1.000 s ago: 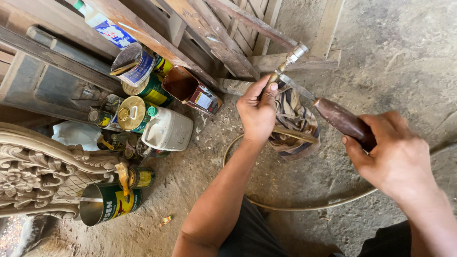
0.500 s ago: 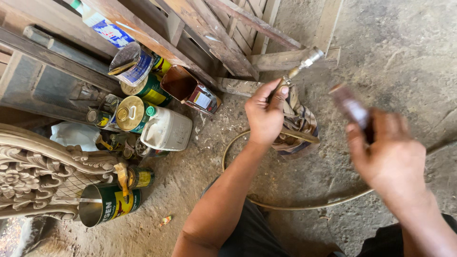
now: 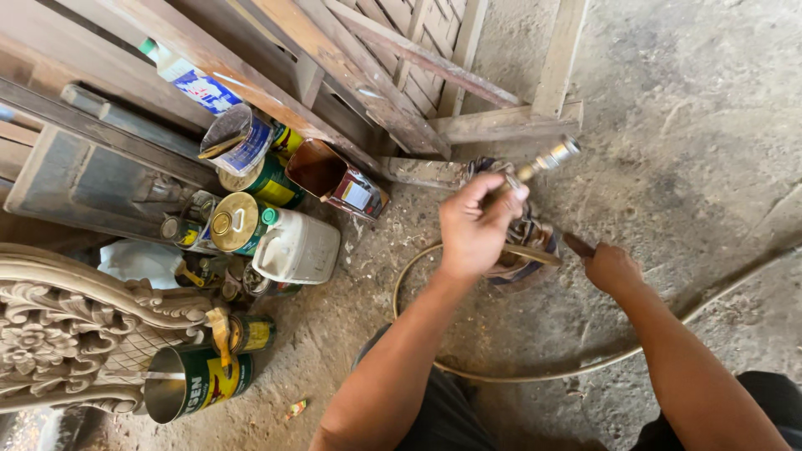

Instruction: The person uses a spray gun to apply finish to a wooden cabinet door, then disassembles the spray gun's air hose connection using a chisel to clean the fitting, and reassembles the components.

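Note:
My left hand (image 3: pixel 474 227) is closed around a thin metal nozzle (image 3: pixel 547 157), whose brass-coloured tip sticks out up and to the right of my fingers. My right hand (image 3: pixel 614 269) grips a dark brown wooden tool handle (image 3: pixel 578 245). The handle points left toward a small worn bundle of tools (image 3: pixel 526 255) on the concrete floor between my hands. My left hand hides most of the bundle. A thin tan hose (image 3: pixel 535 369) loops on the floor around and below it.
Several paint cans lie at the left, among them a green can (image 3: pixel 196 384) on its side and an open brown tin (image 3: pixel 334 175). A white plastic jug (image 3: pixel 296 246) sits beside them. A carved wooden panel (image 3: pixel 58 334) lies lower left. Wooden frames (image 3: pixel 501 121) lean at the top.
My right hand has swung down and left from a raised position, bringing the brown handle close to the bundle. My left hand keeps its hold on the nozzle.

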